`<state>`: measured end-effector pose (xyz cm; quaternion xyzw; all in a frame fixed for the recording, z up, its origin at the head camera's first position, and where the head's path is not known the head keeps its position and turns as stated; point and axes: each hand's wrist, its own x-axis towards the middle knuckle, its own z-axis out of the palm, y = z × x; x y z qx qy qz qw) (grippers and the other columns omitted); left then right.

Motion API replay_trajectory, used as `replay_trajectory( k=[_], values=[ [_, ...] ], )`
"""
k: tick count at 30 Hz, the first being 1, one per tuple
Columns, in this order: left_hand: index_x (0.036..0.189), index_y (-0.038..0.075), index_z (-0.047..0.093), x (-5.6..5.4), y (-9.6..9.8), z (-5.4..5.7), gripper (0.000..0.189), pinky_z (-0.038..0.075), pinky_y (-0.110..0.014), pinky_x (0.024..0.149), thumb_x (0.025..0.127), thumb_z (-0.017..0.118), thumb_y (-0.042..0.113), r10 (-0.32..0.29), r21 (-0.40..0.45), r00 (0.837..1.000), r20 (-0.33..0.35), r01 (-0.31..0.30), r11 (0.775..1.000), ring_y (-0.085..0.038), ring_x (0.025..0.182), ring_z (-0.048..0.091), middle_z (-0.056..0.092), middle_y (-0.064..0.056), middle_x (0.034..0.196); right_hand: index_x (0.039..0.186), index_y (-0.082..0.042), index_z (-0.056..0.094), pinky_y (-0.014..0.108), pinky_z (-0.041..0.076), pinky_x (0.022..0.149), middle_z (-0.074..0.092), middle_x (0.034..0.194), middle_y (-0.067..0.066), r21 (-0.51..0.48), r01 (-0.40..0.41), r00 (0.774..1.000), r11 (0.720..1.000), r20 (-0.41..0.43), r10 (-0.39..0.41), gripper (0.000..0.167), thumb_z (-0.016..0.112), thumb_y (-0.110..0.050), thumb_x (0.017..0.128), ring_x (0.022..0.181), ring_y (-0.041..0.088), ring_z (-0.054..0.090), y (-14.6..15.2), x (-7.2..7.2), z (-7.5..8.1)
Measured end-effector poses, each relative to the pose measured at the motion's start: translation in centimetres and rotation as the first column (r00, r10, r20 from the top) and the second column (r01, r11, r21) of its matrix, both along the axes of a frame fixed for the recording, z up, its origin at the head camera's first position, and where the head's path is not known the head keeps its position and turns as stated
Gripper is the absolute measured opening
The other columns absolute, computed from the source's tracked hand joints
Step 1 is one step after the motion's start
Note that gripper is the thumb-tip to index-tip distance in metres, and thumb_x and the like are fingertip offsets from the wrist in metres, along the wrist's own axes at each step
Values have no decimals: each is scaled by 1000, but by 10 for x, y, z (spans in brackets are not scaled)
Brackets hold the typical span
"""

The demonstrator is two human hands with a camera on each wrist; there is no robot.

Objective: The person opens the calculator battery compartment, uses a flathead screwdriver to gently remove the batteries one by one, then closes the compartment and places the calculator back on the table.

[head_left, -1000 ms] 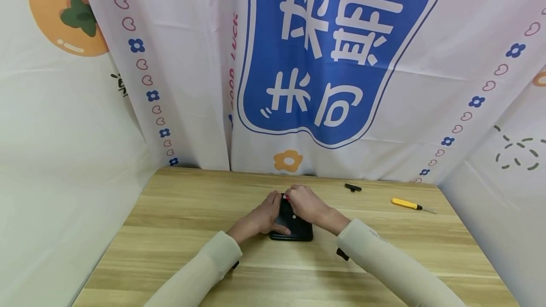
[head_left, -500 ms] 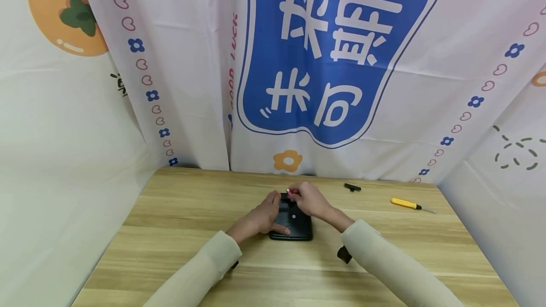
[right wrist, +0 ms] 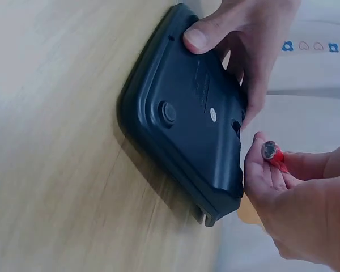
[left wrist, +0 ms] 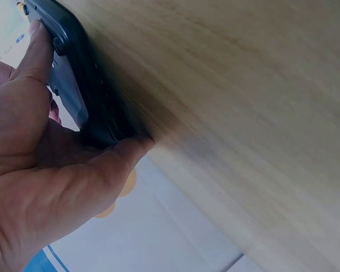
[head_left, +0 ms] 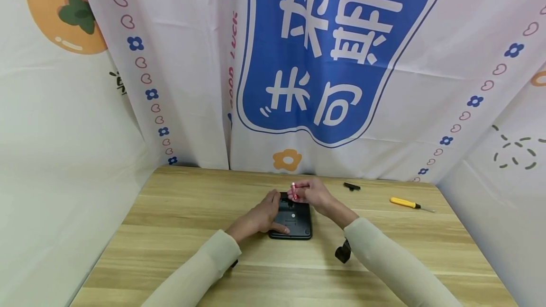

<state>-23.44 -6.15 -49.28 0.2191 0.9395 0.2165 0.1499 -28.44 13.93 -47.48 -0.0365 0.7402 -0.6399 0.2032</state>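
A black calculator [head_left: 298, 226] lies face down on the table, its underside and round rubber feet [right wrist: 168, 113] showing. My left hand [head_left: 262, 214] grips it from the left, thumb on the underside and fingers along the far edge. A dark opening [right wrist: 236, 126] shows near its thicker end. In my right hand [head_left: 319, 197] I pinch a small red battery [right wrist: 276, 156] between thumb and fingers. That hand is beside the calculator's far right corner, with the battery's metal end exposed in the right wrist view.
A small black cover [head_left: 351, 186] lies on the wooden table [head_left: 179, 212] near its back edge. Further right is a screwdriver [head_left: 405, 202] with a yellow handle. A printed cloth [head_left: 192, 108] hangs behind the table.
My right hand has drawn back from the calculator's far end, up and slightly right, and the red battery in its fingers has come into fuller view. The left hand has stayed in place.
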Motion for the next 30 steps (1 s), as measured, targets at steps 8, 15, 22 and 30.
replay_trajectory(
  k=[8, 15, 22, 30],
  values=[
    [162, -10, 21, 1, 0, -1, 115, 33, -48, 126, 86, 88, 43, 7, 19, 1000, 2, -7, 1000, -41, 158, 26, 18, -33, 170, 139, 21, 53, 36, 62, 94, 74, 118, 26, -111, 28, 991, 993, 133, -13, 35, 53, 6, 108, 99, 21, 76, 3, -2, -2],
    [161, -10, 22, 0, -1, -1, 114, 34, -48, 125, 85, 89, 43, 8, 33, 1000, -7, -8, 999, -43, 156, 29, 20, -34, 168, 145, 19, 49, 35, 61, 95, 72, 124, 27, -185, 61, 976, 981, 219, -20, 40, 51, 5, 108, 100, 20, 76, 5, -4, 1],
    [161, -10, 22, 1, -1, -1, 115, 34, -48, 125, 85, 89, 43, 7, 31, 1000, -16, -7, 999, -43, 156, 30, 20, -34, 168, 149, 18, 45, 35, 59, 100, 76, 116, 17, -225, 75, 965, 971, 261, -14, 42, 50, 2, 110, 103, 20, 75, 10, -4, 3],
    [161, -11, 22, 1, 0, -1, 115, 33, -48, 126, 85, 89, 43, 7, 22, 1000, -8, -7, 1000, -42, 158, 27, 20, -33, 169, 149, 18, 45, 35, 59, 100, 74, 120, 23, -243, 84, 965, 966, 263, -17, 43, 51, 2, 110, 108, 23, 74, 16, -2, 1]
  ],
)
